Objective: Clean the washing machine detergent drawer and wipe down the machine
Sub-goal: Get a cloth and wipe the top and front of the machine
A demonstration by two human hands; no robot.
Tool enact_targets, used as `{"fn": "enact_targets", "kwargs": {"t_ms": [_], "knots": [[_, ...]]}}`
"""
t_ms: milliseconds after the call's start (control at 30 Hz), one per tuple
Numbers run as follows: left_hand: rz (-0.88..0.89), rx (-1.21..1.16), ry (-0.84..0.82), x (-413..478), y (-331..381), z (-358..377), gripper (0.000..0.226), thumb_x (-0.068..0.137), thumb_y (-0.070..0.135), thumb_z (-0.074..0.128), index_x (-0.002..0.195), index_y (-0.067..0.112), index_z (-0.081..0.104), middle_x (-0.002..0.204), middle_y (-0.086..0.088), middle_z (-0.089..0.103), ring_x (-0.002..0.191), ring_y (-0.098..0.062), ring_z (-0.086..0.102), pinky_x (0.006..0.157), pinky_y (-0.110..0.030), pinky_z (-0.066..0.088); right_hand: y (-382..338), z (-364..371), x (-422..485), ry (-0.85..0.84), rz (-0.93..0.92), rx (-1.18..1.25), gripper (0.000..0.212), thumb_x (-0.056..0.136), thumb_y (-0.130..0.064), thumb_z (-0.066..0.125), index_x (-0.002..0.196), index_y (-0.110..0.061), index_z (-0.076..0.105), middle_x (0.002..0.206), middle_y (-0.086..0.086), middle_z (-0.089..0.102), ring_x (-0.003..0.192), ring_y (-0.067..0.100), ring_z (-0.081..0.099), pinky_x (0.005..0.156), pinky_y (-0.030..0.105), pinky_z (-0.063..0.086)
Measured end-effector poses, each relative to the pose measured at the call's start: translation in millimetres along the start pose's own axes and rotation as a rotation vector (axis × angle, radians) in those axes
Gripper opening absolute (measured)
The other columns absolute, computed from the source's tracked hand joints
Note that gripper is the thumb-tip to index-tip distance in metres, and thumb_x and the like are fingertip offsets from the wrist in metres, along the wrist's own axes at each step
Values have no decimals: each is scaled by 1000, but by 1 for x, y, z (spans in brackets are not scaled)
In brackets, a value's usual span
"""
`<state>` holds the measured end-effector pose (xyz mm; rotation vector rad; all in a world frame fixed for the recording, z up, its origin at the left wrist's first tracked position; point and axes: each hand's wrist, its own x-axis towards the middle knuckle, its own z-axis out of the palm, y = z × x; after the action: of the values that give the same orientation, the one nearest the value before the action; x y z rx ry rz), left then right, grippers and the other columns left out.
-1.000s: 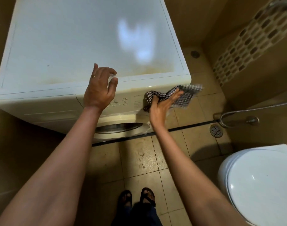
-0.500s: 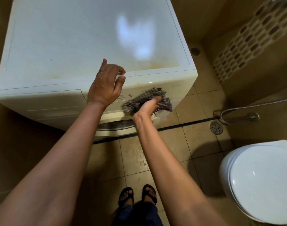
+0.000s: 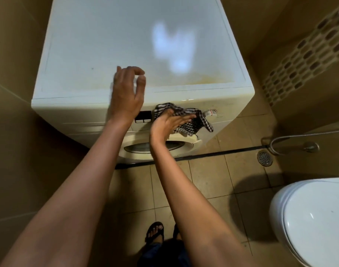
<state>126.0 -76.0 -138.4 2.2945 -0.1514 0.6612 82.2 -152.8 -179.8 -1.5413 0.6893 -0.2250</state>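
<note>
A white front-loading washing machine [image 3: 99, 45] fills the upper half of the head view, with yellowish stains near the front of its top. My left hand [image 3: 126, 97] rests on the top front edge with its fingers loosely curled and holds nothing. My right hand [image 3: 168, 123] presses a black-and-white checked cloth [image 3: 188, 120] against the control panel with straight fingers, just right of the dark buttons [image 3: 143, 116]. The cloth's loose end hangs over the round door [image 3: 141, 148]. The front panel's left part [image 3: 72, 116] lies in shadow, and no drawer stands open.
A white toilet [image 3: 309, 218] stands at the lower right. A metal hose [image 3: 292, 137] and a floor drain [image 3: 264, 158] lie on the tiled floor right of the machine. Tiled walls close in left and right. My sandalled feet [image 3: 155, 232] stand in front of the machine.
My right hand swept the cloth left along the control panel, then back right to the middle. Its fingers have straightened out again. My left hand stayed on the top edge.
</note>
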Motion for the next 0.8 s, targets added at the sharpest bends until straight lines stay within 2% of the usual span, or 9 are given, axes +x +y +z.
{"fn": "enact_targets", "kwargs": {"t_ms": [100,167,233,333,467,567,667,733,800], "knots": [[-83,34,111,-3,-22,-26,32,102,28,40,105,2,59,106,-9,64,105,-25,53,116,-30,21,26,25,-29,-174,-188,-266,76,90,-58,7,133,-11,-33,141,3,-41,135,19,-35,115,39,-17],[-106,62,123,-5,-37,-42,33,103,28,39,105,2,58,107,-8,64,106,-25,55,116,-24,16,37,42,-43,-338,-202,-471,65,102,-35,20,132,-6,-31,147,15,-32,139,29,-30,113,37,-20],[-92,87,96,-5,-50,-57,34,103,30,40,106,2,57,109,-8,63,107,-23,54,114,-18,11,46,48,-53,-394,-351,-670,62,96,-12,26,138,-1,-18,155,28,1,143,43,0,116,43,-8],[-81,123,55,-6,-68,-78,35,102,31,41,109,2,57,112,-10,61,109,-23,51,110,-18,20,63,45,-51,-481,-959,-1094,65,80,-18,26,144,-7,26,147,13,42,137,35,33,118,47,-2],[-182,72,-92,-14,-85,-94,35,99,30,41,118,3,54,121,-12,56,116,-25,48,96,-23,32,67,17,-2,-568,-1497,-1333,79,82,-20,49,149,-21,6,155,-7,8,143,6,6,118,33,-9],[-246,8,-228,-16,-91,-101,33,101,29,42,124,8,52,129,-6,53,124,-21,44,104,-25,33,74,-31,36,-484,-1436,-1261,85,82,-19,62,149,-26,10,155,-4,24,140,12,21,114,39,20],[-293,-65,-271,-13,-96,-109,32,103,31,41,127,13,51,131,0,50,118,-5,42,87,0,30,79,-45,40,-397,-1138,-1187,59,86,-31,52,141,-24,30,131,17,56,122,31,48,87,56,51],[-327,-105,-280,-12,-96,-111,31,103,32,40,127,17,51,132,3,50,115,-2,42,83,-3,31,90,-30,31,-426,-922,-1184,73,81,-34,68,140,-25,26,124,29,57,109,44,58,81,60,51],[-350,-138,-286,-12,-97,-112,30,103,33,40,126,19,51,131,6,51,113,-2,44,84,-9,34,90,-7,9,-455,-864,-1185,78,81,-28,72,143,-20,27,134,29,48,119,46,51,95,50,45]]}}
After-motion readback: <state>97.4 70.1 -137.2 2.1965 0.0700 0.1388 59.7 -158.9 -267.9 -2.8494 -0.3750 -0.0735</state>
